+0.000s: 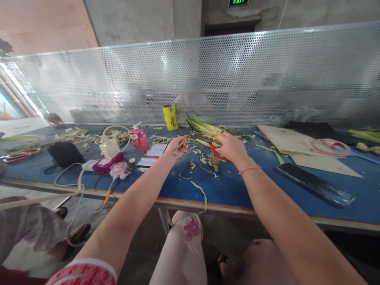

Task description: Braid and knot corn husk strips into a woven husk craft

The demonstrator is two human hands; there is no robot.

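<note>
My right hand (233, 147) is closed around the red and yellow handles of a pair of scissors (215, 151). Their dark blades point left, toward my left hand (177, 146). Between the fingers of that left hand, pinched together, is a thin greenish plant stem (181, 144). Just beyond both hands lies a bunch of green leafy stalks (206, 127). Small cut scraps (194, 152) are scattered on the blue table (175, 188) below the blades. A long pale strip of leaf (202, 190) hangs over the front edge.
A yellow roll (170, 117) stands near the perforated metal screen (133, 79). To the left are a pink bottle (139, 139), a phone (152, 155), a purple power strip (108, 163) with cables and a black pouch (65, 153). Another phone (316, 184) and cardboard (297, 144) lie right.
</note>
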